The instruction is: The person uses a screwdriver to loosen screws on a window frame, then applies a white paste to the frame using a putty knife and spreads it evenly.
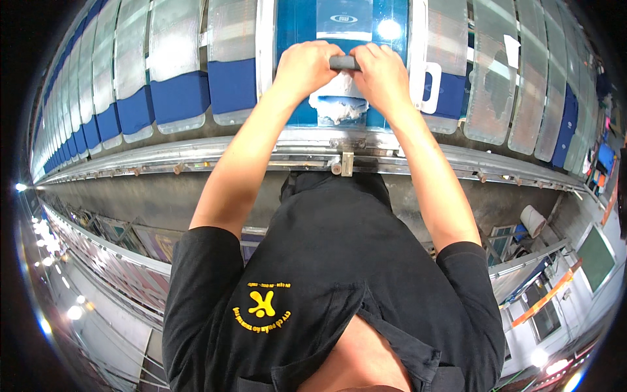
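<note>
A blue screen-printing screen (297, 25) with a pale metal frame (266, 49) lies in front of me. Across its middle both my hands grip a squeegee with a grey handle (344, 63). My left hand (307, 66) is closed round the left end, and my right hand (383, 73) round the right end, with a short stretch of handle showing between them. The squeegee's blade is mostly hidden under my hands. White ink (341, 111) lies smeared on the screen on the near side of the squeegee. A clear window with a small printed mark sits beyond my hands.
Long rows of pallets with blue cloth pieces (179, 98) stretch to the left and right. A metal rail (215, 149) runs along the table's near edge, with a small stop block (347, 163) on it. A white handle (430, 88) sticks out at the frame's right side.
</note>
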The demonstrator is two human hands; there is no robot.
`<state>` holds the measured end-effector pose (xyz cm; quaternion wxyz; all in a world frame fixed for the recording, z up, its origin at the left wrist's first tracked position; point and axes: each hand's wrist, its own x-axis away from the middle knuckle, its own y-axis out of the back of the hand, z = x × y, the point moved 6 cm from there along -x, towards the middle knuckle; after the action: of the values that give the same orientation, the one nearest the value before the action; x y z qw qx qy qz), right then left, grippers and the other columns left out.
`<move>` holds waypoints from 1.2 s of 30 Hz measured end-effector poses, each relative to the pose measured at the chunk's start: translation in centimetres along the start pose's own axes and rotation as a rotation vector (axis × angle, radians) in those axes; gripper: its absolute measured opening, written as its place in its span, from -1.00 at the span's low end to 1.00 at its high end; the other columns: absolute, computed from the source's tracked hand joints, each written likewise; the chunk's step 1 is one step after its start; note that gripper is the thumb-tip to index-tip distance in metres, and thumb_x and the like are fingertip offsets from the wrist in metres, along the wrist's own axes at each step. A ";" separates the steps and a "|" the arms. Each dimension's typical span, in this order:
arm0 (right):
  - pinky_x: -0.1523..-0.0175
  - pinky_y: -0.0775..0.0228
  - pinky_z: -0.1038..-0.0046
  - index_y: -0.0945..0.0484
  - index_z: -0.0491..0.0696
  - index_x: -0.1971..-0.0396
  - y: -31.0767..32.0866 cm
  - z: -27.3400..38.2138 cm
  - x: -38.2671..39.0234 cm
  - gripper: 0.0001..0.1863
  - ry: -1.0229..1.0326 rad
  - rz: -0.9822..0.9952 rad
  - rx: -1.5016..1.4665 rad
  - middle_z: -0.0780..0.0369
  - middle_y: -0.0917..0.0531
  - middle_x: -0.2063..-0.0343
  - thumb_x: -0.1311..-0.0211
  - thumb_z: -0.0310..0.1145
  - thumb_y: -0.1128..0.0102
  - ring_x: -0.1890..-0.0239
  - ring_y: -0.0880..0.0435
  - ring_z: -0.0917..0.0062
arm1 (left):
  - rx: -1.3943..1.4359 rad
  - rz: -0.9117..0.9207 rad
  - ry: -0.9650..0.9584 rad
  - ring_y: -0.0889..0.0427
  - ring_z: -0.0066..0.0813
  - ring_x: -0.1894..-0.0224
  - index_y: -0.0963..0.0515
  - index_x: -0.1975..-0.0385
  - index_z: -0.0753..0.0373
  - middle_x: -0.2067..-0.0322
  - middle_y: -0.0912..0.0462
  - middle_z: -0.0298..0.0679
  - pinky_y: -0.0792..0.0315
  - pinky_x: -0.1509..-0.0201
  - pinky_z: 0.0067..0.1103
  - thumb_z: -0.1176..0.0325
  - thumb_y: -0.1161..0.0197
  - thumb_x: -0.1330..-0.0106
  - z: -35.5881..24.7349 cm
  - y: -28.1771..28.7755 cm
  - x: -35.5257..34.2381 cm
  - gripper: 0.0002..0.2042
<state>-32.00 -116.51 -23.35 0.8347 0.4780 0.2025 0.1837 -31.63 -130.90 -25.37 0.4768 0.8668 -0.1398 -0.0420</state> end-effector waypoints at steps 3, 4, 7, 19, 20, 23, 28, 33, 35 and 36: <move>0.13 -0.43 0.23 -0.58 -0.01 0.30 -0.9 1.8 4.4 -0.76 0.042 0.004 -0.018 0.21 -0.60 0.36 -0.02 -0.37 -0.41 0.24 -0.60 0.25 | -0.032 -0.022 -0.019 -0.72 -0.20 0.16 -0.72 0.23 0.07 0.28 -0.74 -0.24 -0.58 0.04 -0.35 0.36 -0.40 -0.08 -1.0 -1.5 4.4 -0.78; 0.14 -0.43 0.24 -0.57 -0.01 0.30 -0.8 2.2 5.0 -0.76 0.051 0.015 -0.023 0.21 -0.60 0.35 -0.01 -0.38 -0.41 0.24 -0.60 0.26 | -0.017 -0.023 -0.033 -0.72 -0.21 0.16 -0.72 0.25 0.07 0.28 -0.75 -0.25 -0.57 0.03 -0.35 0.37 -0.40 -0.08 -1.3 -1.7 5.3 -0.79; 0.14 -0.44 0.23 -0.58 -0.01 0.30 -0.4 3.1 6.0 -0.75 0.018 0.082 -0.056 0.21 -0.59 0.38 -0.01 -0.36 -0.42 0.24 -0.61 0.25 | 0.059 0.078 -0.004 -0.73 -0.18 0.18 -0.72 0.26 0.06 0.30 -0.75 -0.23 -0.58 0.07 -0.32 0.28 -0.42 -0.09 -1.6 -1.6 6.4 -0.80; 0.14 -0.43 0.25 -0.58 -0.04 0.29 -0.9 2.0 4.5 -0.74 0.069 -0.040 -0.023 0.24 -0.58 0.39 0.05 -0.46 -0.35 0.27 -0.60 0.29 | -0.047 -0.072 -0.021 -0.71 -0.23 0.19 -0.73 0.25 0.03 0.27 -0.76 -0.30 -0.54 0.03 -0.35 0.39 -0.40 -0.07 -0.6 -2.1 5.0 -0.78; 0.15 -0.43 0.23 -0.57 -0.02 0.30 -0.5 2.6 5.4 -0.74 0.064 -0.040 -0.023 0.25 -0.56 0.42 0.05 -0.44 -0.38 0.27 -0.59 0.30 | 0.020 -0.051 -0.031 -0.73 -0.20 0.20 -0.73 0.25 0.10 0.29 -0.76 -0.24 -0.57 0.09 -0.32 0.41 -0.41 -0.05 -1.7 -1.6 5.6 -0.78; 0.04 -0.46 0.24 -0.62 -0.07 0.18 0.7 2.0 6.6 -0.68 -0.043 0.025 -0.228 0.17 -0.63 0.30 -0.09 -0.27 -0.44 0.16 -0.62 0.25 | 0.055 0.056 -0.021 -0.73 -0.17 0.19 -0.73 0.24 0.11 0.29 -0.76 -0.22 -0.58 0.08 -0.32 0.36 -0.44 -0.06 -2.7 -0.8 6.5 -0.78; -0.16 -0.40 0.13 -0.62 -0.12 -0.04 4.3 -10.2 6.6 -0.51 -0.357 -0.406 0.031 -0.01 -0.66 0.17 -0.25 -0.08 -0.34 0.03 -0.61 0.10 | 0.046 0.138 0.047 -0.73 -0.12 0.16 -0.73 0.19 0.10 0.24 -0.76 -0.15 -0.59 0.06 -0.33 0.27 -0.49 -0.09 -2.0 1.6 3.5 -0.73; 0.00 -0.48 0.28 -0.65 -0.03 -0.03 -0.7 -18.0 8.1 -0.59 -0.850 -0.214 -0.332 0.04 -0.71 0.28 -0.18 -0.23 -0.27 0.20 -0.69 0.25 | 0.022 0.025 0.008 -0.69 -0.10 0.03 -0.68 0.04 0.15 0.11 -0.73 -0.14 -0.55 -0.09 -0.35 0.39 -0.45 -0.04 -1.4 0.9 2.4 -0.60; 0.08 -0.50 0.30 -0.68 -0.01 0.02 -0.4 -17.5 8.1 -0.63 -0.875 -0.240 -0.374 0.08 -0.71 0.38 -0.18 -0.23 -0.27 0.30 -0.70 0.31 | 0.034 -0.058 -0.078 -0.66 -0.08 -0.04 -0.65 -0.02 0.16 0.05 -0.70 -0.11 -0.52 -0.16 -0.34 0.47 -0.41 -0.01 -0.9 -0.3 4.4 -0.54; 0.13 -0.50 0.31 -0.70 0.00 0.04 -0.4 -17.1 8.0 -0.64 -0.885 -0.250 -0.398 0.10 -0.70 0.43 -0.18 -0.23 -0.27 0.34 -0.70 0.34 | 0.023 -0.084 -0.095 -0.61 -0.06 -0.12 -0.62 -0.06 0.19 -0.01 -0.68 -0.09 -0.47 -0.24 -0.30 0.57 -0.36 0.08 -1.0 -1.4 6.1 -0.44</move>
<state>-33.95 -100.36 -32.89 0.9313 0.3136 -0.1543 -0.1031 -25.34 -131.11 -25.63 0.4576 0.8743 -0.1261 -0.1014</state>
